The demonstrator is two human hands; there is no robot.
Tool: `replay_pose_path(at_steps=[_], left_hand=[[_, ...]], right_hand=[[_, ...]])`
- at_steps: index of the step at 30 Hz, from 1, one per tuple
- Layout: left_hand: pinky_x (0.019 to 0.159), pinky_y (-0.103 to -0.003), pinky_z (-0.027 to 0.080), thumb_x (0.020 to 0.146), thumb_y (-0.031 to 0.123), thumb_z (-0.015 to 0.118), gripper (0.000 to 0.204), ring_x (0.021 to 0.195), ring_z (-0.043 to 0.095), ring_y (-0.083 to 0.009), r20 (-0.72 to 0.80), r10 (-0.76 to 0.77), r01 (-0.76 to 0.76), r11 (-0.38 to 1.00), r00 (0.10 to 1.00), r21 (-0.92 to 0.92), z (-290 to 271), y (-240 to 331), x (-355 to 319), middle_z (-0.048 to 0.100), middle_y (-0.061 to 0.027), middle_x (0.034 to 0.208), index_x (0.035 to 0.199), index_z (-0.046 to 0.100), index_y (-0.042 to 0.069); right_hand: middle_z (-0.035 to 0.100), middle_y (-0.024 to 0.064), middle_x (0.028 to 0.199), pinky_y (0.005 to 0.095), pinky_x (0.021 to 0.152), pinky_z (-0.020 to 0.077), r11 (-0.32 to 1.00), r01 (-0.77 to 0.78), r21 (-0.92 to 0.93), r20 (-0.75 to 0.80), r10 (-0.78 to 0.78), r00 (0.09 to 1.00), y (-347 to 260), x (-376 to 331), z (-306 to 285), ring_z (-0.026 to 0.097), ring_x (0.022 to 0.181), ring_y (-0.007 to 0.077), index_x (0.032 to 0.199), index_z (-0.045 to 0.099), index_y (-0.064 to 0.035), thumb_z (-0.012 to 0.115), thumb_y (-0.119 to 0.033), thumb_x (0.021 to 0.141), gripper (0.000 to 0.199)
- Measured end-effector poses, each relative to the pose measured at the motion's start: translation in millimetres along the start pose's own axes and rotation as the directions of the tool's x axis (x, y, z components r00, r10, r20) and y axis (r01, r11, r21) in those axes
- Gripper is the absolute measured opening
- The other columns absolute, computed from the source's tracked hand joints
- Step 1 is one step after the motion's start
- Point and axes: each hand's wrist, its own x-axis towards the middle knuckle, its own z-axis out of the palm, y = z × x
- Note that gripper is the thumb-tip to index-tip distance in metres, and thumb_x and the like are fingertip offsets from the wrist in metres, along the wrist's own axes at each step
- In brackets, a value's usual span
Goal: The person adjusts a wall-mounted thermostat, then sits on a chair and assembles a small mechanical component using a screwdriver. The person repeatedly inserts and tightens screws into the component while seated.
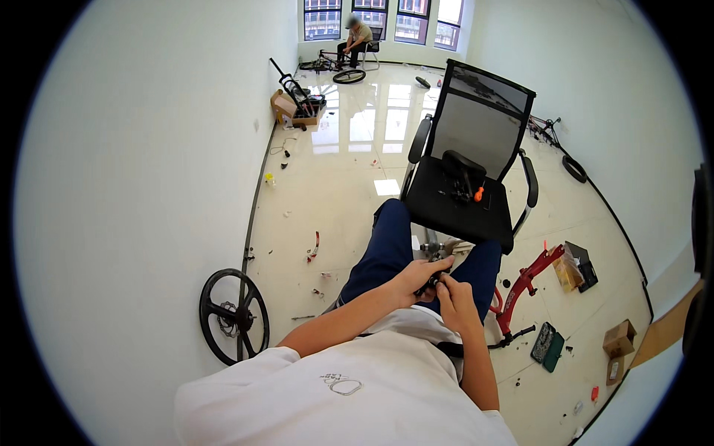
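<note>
Over my lap, my left hand [418, 278] is closed around a small black part [429, 285], its thumb stretched along the top. My right hand [457, 301] pinches the same part from the other side, fingertips close to the left thumb. The part's exact kind is too small and covered to make out. Just beyond the hands, between my knees, a grey metal piece [431, 246] shows in part. A black mesh-backed chair [470, 204] faces me; on its seat lie a black bicycle saddle [462, 165], an orange-handled screwdriver [479, 194] and small dark parts.
A black spoked wheel [236, 318] leans on the left wall. To my right lie a red bicycle frame [520, 286], a green tool case [548, 346] and cardboard boxes [619, 340]. Another person [358, 37] sits by the windows near a bicycle. Small parts litter the floor.
</note>
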Motion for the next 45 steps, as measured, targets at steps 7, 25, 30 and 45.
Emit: replay_pose_path(at_steps=[7,25,30,45], left_hand=[[0.039,-0.021,0.031,0.086,0.043,0.070,0.037,0.044,0.045,-0.0074,-0.166,0.030,-0.018,0.997,0.986,0.077,3.6,-5.4,-2.8,0.050,0.0030,0.058,0.068,0.054,0.015],[0.037,-0.019,0.015,0.094,0.055,0.052,0.047,0.040,0.025,-0.0032,0.211,-0.341,0.334,0.940,0.916,0.069,-1.3,4.8,7.7,0.030,0.0097,0.050,0.063,0.044,0.020],[0.038,-0.022,0.018,0.090,0.047,0.063,0.042,0.040,0.028,-0.0041,-0.082,0.054,-0.055,0.998,0.995,-0.013,18.3,6.9,13.8,0.037,0.0077,0.050,0.064,0.046,0.018],[0.044,-0.026,0.037,0.085,0.052,0.061,0.041,0.049,0.053,-0.0133,-0.011,-0.035,0.034,0.997,0.999,-0.075,13.8,17.3,6.3,0.056,0.0000,0.059,0.068,0.057,0.015]], right_hand=[[0.058,0.0228,0.061,0.0483,0.055,0.0471,0.945,0.166,-0.282,0.083,-0.149,0.985,8.1,-1.6,4.9,0.060,0.059,0.0408,0.092,0.051,0.0027,0.053,-0.014,0.090,0.017],[0.054,0.0088,0.049,0.0365,0.037,0.0397,0.540,0.606,-0.584,0.429,-0.428,0.795,14.0,31.5,-30.7,0.054,0.039,0.0261,0.069,0.049,-0.0080,0.058,-0.033,0.091,0.034],[0.057,0.0138,0.055,0.0418,0.046,0.0442,0.811,0.356,-0.465,0.191,-0.301,0.934,28.2,34.6,-29.1,0.058,0.049,0.0329,0.073,0.051,-0.0041,0.058,-0.027,0.092,0.031],[0.059,0.0123,0.063,0.0417,0.050,0.0433,0.785,0.293,-0.546,0.118,-0.275,0.954,23.2,25.1,-45.5,0.059,0.057,0.0335,0.074,0.049,-0.0057,0.061,-0.025,0.089,0.027]])
